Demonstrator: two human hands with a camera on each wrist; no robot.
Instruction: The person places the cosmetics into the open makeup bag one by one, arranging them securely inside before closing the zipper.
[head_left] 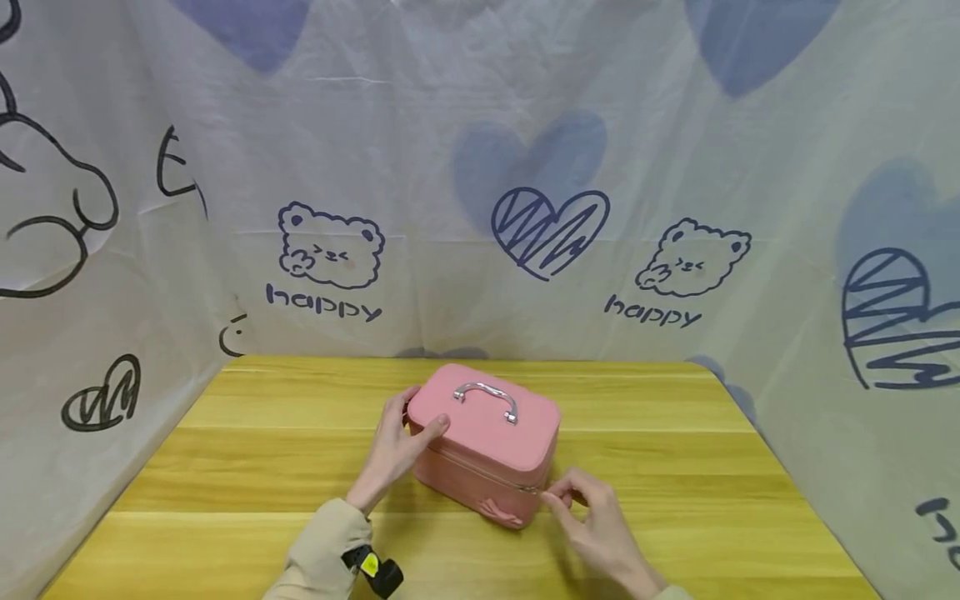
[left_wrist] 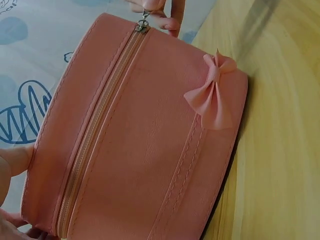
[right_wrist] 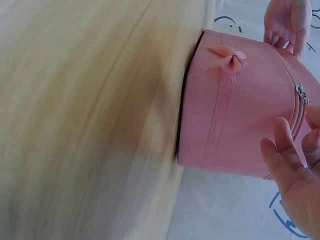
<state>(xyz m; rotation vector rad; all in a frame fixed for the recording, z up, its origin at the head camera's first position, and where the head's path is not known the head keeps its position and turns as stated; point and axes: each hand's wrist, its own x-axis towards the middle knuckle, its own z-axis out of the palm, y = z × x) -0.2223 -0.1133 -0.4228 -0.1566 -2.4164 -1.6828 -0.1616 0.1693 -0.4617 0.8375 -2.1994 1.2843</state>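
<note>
A pink cosmetic case (head_left: 495, 437) sits upright, angled, on the wooden table, its lid down and a silver handle (head_left: 489, 390) on top. My left hand (head_left: 395, 440) grips its left end, thumb on the lid's edge, the other fingers partly hidden behind that end. At the front right corner my right hand (head_left: 596, 525) pinches the zipper pull, which the fingertips mostly cover. The metal zipper slider (left_wrist: 142, 26) shows there in the left wrist view, and the zipper teeth (left_wrist: 100, 117) look closed along the front. A pink bow (left_wrist: 215, 90) decorates the lower front.
The yellow wooden table (head_left: 262, 467) extends around the case on all sides. White cloth (head_left: 435, 125) with hearts, bears and "happy" lettering hangs behind it and at both sides. A black band with a small device (head_left: 372, 569) is on the left wrist.
</note>
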